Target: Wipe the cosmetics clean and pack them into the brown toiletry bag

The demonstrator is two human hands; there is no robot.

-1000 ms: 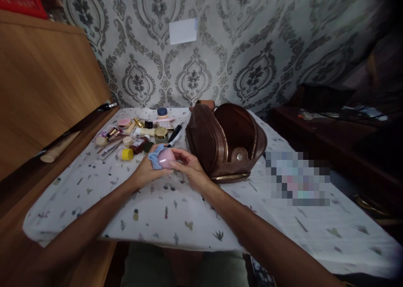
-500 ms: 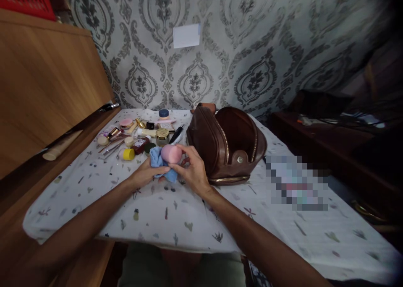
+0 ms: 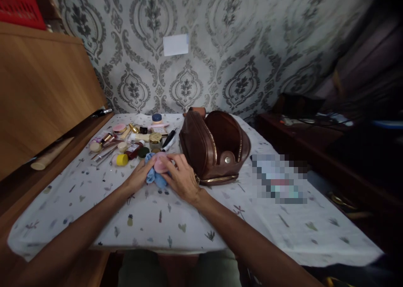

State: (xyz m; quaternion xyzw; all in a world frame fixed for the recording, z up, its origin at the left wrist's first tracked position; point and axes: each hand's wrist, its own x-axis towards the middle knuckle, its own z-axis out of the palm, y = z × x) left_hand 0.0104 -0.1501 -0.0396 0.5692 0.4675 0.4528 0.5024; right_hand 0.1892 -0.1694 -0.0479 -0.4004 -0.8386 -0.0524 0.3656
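Note:
My left hand (image 3: 137,176) grips a crumpled blue cloth (image 3: 153,176) low over the table. My right hand (image 3: 180,178) is curled around a pink egg-shaped sponge (image 3: 159,164) and presses it against the cloth. Both hands meet just left of an open brown leather bag (image 3: 214,146), whose zip mouth faces me. A spread of cosmetics lies behind the hands: a yellow cap (image 3: 121,159), a gold-lidded jar (image 3: 155,138), a dark red bottle (image 3: 134,149) and a black pen-like stick (image 3: 170,137).
The table wears a white cloth with small prints (image 3: 176,220). A wooden panel (image 3: 44,94) rises on the left with a cream tube (image 3: 50,154) on its ledge. A blurred-out patch (image 3: 279,178) lies right of the bag. Dark furniture (image 3: 315,144) stands at the right.
The pink sponge was lifted clear above the cloth half a second ago; now both hands have dropped toward the table and my right hand covers more of it. The view shifted slightly.

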